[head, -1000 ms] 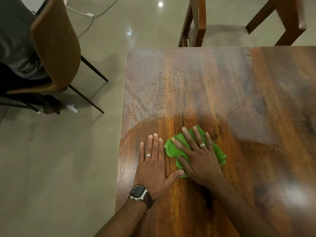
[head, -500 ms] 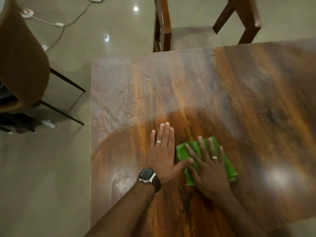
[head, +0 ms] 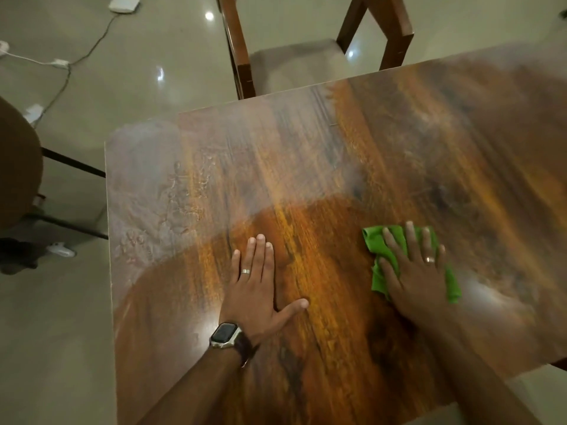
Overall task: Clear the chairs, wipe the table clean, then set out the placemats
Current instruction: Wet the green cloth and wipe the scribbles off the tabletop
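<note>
Green cloth (head: 378,245) lies on the desk (head: 306,154), well to the right of your left hand (head: 256,285), pinned flat under your right hand (head: 414,271). That grip is spread wide, fingers straight and pressing, which looks meant to keep the whole cloth in contact with the wood as you wipe. Your left hand rests open and flat on the desk, holding nothing, probably bracing you as you lean. Beyond it, toward the wooden chair (head: 242,56), a hazy film covers the desk, so wiping seems unfinished; no placemats are in view
</note>
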